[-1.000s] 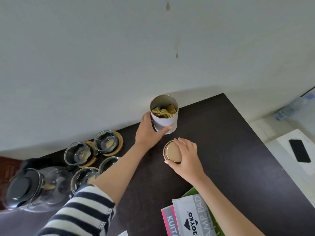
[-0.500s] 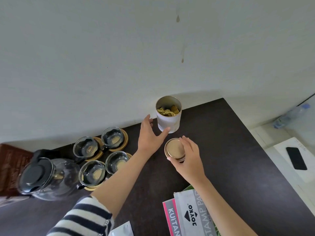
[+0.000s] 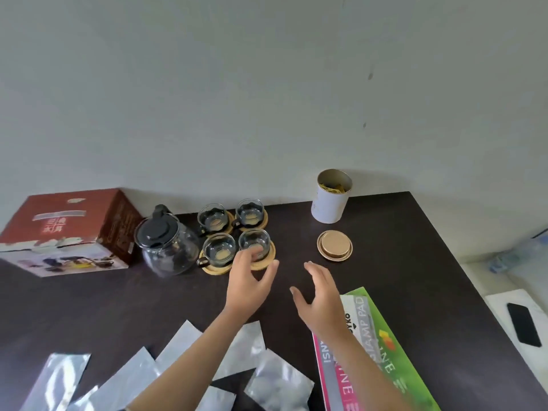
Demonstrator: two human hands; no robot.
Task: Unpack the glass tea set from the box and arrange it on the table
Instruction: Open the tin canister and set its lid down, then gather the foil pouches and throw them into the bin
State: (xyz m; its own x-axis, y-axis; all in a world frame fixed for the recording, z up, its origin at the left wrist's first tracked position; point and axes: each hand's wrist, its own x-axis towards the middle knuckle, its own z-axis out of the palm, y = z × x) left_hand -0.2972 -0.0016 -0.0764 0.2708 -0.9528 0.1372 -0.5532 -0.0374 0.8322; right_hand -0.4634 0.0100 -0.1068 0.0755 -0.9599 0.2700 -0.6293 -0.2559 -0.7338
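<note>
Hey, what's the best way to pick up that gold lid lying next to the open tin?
Grip the lid by its rim, coming straight down from above with the right hand, which is nearest. It lies flat on the table, so only the edge offers purchase; fingers on opposite sides of the raised round centre should hold it. The tin stands behind it, apart, so the top approach looks clear.

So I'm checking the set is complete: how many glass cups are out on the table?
4, each on a wooden coaster, in a two-by-two cluster right of the teapot: back left, back right, front left, front right behind the left hand. None seem hidden.
</note>
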